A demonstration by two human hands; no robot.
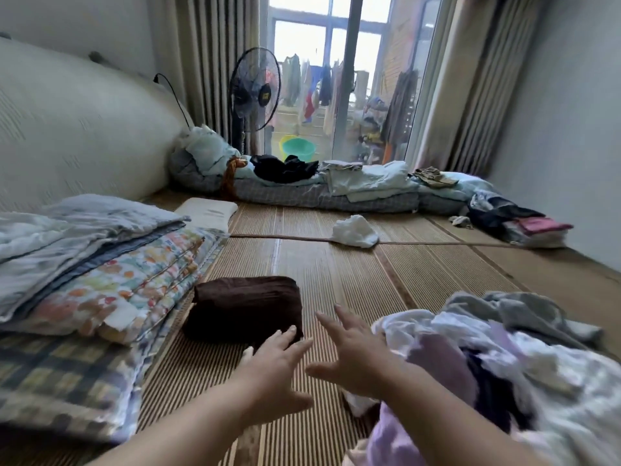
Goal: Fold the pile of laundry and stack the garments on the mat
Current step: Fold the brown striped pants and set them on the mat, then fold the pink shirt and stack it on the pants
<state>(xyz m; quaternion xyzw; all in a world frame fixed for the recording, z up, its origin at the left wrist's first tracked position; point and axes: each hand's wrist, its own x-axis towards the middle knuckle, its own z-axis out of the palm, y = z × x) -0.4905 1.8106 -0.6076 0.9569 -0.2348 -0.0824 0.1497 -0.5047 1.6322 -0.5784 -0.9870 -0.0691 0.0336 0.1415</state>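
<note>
Head view, nearest first: both my hands reach forward over the woven mat. My left hand is flat, its fingers straight and holding nothing, with the fingertips at the near edge of the folded brown garment; I cannot tell whether they press on it. My right hand is spread wide and holds nothing, just beside the left edge of the laundry pile, a loose heap of white, lilac, dark and grey cloth at my right.

The brown garment lies on the mat, close against a stack of folded quilts at my left. Farther out, a crumpled white cloth lies alone mid-mat, with a pale pillow to its left. At the far right wall sits a small heap of clothes. Rolled bedding runs along under the window, and a standing fan rises behind it.
</note>
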